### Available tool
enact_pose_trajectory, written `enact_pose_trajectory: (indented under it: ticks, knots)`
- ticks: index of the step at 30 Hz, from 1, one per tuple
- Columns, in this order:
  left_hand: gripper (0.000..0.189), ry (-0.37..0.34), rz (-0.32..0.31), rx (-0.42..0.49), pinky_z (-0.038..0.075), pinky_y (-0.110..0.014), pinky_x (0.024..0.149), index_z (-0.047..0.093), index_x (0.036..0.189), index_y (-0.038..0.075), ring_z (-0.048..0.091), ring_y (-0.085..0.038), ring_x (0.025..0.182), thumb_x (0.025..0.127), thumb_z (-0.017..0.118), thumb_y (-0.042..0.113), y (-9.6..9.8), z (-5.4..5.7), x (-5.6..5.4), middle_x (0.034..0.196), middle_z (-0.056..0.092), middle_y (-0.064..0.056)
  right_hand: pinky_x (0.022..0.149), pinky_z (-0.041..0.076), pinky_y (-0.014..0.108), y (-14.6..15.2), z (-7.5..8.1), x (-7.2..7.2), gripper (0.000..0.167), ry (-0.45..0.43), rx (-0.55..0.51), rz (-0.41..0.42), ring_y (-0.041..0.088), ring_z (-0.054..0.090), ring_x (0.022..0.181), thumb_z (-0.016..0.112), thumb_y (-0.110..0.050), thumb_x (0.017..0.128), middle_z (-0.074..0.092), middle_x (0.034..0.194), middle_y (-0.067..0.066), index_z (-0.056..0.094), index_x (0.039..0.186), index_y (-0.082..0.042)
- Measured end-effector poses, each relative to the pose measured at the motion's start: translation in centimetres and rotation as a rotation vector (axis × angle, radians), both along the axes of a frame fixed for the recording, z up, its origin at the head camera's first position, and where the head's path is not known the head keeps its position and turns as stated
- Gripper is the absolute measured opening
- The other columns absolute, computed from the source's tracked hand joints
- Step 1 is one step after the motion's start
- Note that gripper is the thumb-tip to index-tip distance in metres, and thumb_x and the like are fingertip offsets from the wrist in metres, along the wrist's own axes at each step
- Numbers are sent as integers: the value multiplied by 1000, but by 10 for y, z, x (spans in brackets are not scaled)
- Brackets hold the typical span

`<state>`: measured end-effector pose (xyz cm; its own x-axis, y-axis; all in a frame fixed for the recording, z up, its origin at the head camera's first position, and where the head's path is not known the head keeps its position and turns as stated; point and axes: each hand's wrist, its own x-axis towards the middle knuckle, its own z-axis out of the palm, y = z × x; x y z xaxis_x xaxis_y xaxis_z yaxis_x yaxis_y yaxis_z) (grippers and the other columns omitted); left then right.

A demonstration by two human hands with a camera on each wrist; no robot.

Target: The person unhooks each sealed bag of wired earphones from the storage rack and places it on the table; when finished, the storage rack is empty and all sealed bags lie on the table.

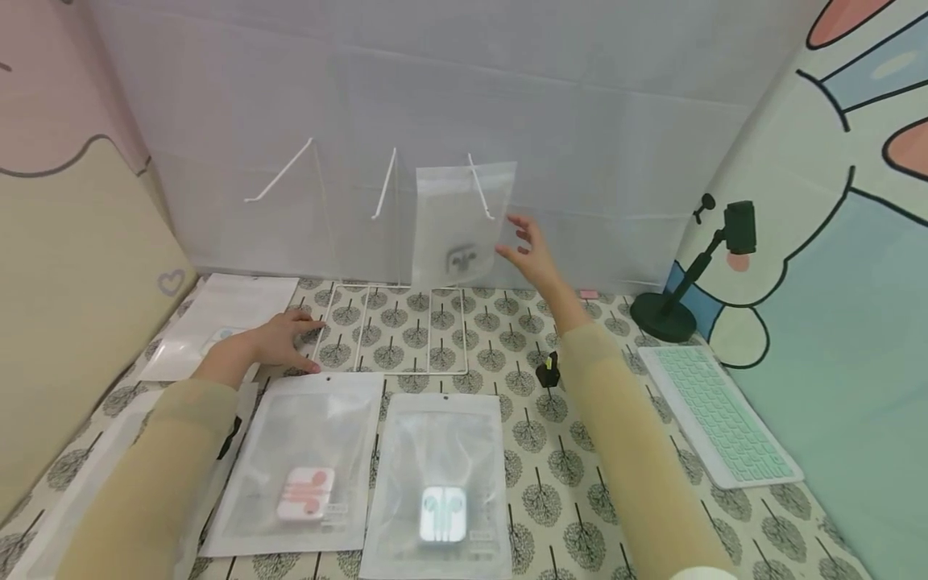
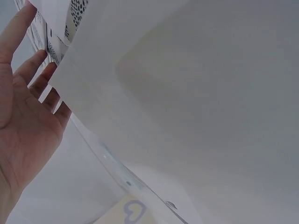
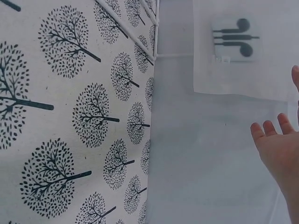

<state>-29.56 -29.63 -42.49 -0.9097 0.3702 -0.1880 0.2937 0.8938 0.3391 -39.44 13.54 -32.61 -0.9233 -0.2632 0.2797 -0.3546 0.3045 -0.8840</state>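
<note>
A frosted zip bag with dark earphones inside [image 1: 442, 221] hangs from the rightmost white hook [image 1: 479, 193] of a wire rack. My right hand [image 1: 529, 251] is just beside the bag's right edge, fingers loosely bent and holding nothing. In the right wrist view, a gap shows between that hand [image 3: 282, 151] and the bag [image 3: 233, 77]. My left hand [image 1: 275, 338] is low at the left side of the rack's wire base [image 1: 395, 374], fingers spread, nothing gripped. The left wrist view shows its open palm [image 2: 30, 135] beside a large pale sheet-like surface [image 2: 187, 112].
Two bags with pink earphones [image 1: 308, 443] and pale green earphones [image 1: 444, 451] lie in front. Another white bag [image 1: 239, 310] lies back left. Two more hooks [image 1: 281, 169] project left. A black stand [image 1: 663, 314], keyboard [image 1: 718, 411] and small black object [image 1: 548, 372] are at right.
</note>
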Motion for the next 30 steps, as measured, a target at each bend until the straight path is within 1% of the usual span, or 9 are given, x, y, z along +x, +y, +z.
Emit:
enact_pose_trajectory:
  ticks: [5,8,12,15,18,20,25,27,30]
  knots:
    - [100,-6,15,-4,24,-70,101,34,144,1,20,-54,131,71,75,54,1,-1,-2,144,25,-30,114,26,41,2,-12,-20,65,15,-11,-18,26,28,139,67,-17,88,31,151,6,33,143,-11]
    - [100,-15,20,-8,24,-70,101,33,145,2,20,-54,131,71,75,55,3,-1,-3,144,25,-30,114,27,40,4,-14,-24,62,1,-23,-18,24,29,138,67,-18,88,33,149,5,34,141,-12]
    - [100,-18,10,-1,25,-70,100,33,145,2,19,-54,131,71,76,53,7,1,-4,144,24,-30,114,25,44,7,-16,-26,60,-24,-28,-16,23,28,139,66,-20,89,33,149,7,36,140,-13]
    - [99,-22,3,3,24,-71,100,33,144,1,19,-55,131,71,76,52,10,3,-4,145,24,-31,113,25,48,8,-16,-25,58,-36,-34,-20,22,28,139,65,-21,89,34,148,7,38,139,-14]
    - [98,-32,1,4,24,-71,100,33,145,2,18,-55,131,71,76,51,13,4,-4,145,23,-31,112,27,48,10,-16,-24,54,-37,-46,-25,21,31,136,66,-23,89,37,146,5,41,137,-16]
    - [98,-33,-3,-1,24,-71,100,33,145,2,19,-56,131,72,76,51,14,4,-4,144,24,-31,111,29,46,11,-17,-22,50,-25,-57,-22,20,34,134,67,-23,88,41,143,5,46,133,-17]
    - [98,-21,-14,-2,24,-70,100,34,144,1,20,-55,130,72,76,51,15,2,-5,144,25,-32,108,35,37,12,-20,-17,36,31,-88,11,21,41,126,67,-19,88,50,133,6,57,122,-11]
    - [98,-17,-20,-8,25,-70,101,33,144,1,21,-55,130,72,76,52,15,2,-5,144,25,-32,109,35,35,12,-22,-13,34,34,-94,26,21,42,127,65,-16,89,51,134,6,59,121,-8]
    - [99,-16,-22,-12,25,-70,101,33,144,1,21,-55,130,72,76,53,15,3,-5,144,25,-32,110,33,36,12,-24,-6,35,0,-78,44,21,42,130,62,-15,91,50,139,4,58,125,-8]
